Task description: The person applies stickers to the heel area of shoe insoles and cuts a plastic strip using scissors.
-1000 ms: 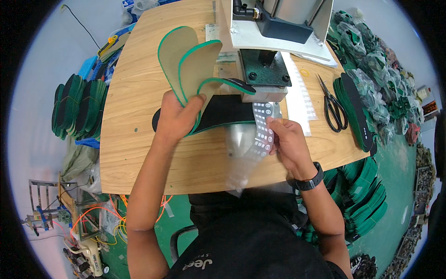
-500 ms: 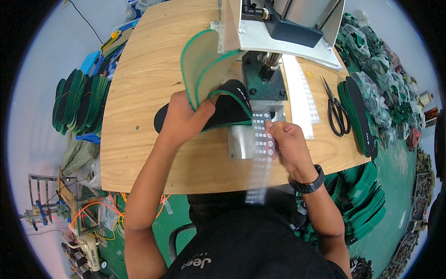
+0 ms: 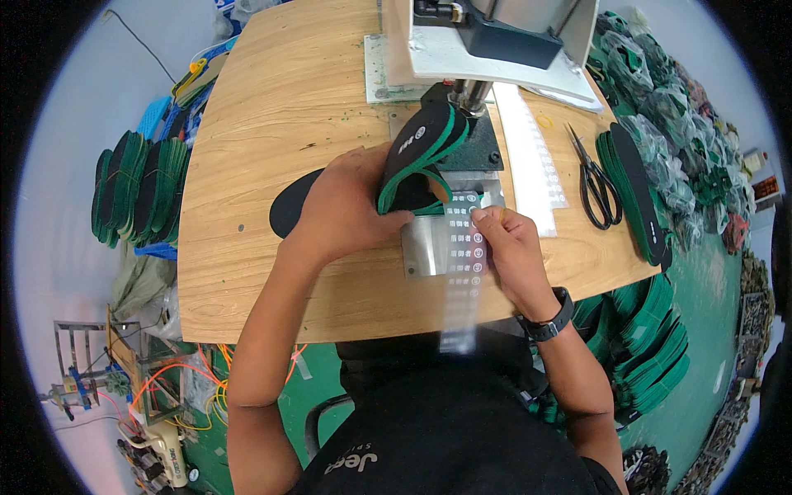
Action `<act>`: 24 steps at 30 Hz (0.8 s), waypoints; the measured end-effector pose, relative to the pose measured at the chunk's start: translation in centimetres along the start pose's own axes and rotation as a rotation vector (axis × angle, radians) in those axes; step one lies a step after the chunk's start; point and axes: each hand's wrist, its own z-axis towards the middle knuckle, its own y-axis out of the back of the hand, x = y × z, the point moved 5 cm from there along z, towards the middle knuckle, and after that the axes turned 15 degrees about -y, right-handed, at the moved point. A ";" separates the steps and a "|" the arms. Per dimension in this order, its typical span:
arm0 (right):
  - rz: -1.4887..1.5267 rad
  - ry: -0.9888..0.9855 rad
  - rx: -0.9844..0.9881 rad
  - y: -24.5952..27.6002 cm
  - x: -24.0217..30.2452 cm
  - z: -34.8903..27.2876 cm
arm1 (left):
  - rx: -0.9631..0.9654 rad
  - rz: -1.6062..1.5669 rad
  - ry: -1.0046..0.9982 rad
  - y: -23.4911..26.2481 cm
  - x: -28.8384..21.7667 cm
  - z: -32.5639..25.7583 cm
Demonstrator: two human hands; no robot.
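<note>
The wooden table [image 3: 239, 177] fills the frame's middle, its press [image 3: 487, 70] cut off by the top edge; at centre the left hand [image 3: 351, 206] grasps bent, green-edged black insoles [image 3: 417, 148], most fingers hidden behind them; right of centre the right hand [image 3: 513, 247] pinches a translucent printed strip [image 3: 464, 254], its lower end blurred.

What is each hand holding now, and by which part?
Left hand: black, green-edged insoles, at their left side; the exact contact is partly hidden. Right hand: a clear printed strip, pinched by its right edge near the upper end.
</note>
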 end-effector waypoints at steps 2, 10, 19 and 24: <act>-0.042 0.080 -0.054 0.7 0.3 0.1 | -0.041 -0.027 0.030 0.3 0.0 -0.4; 0.244 -0.010 -0.085 1.7 1.1 0.1 | -0.272 -0.329 0.150 1.0 3.3 -1.4; -0.034 -0.096 0.018 -0.1 0.9 0.6 | -0.535 -0.455 0.126 2.2 3.8 -2.2; -0.067 -0.072 0.041 0.0 0.5 0.7 | -0.509 -0.414 0.098 2.0 3.9 -2.2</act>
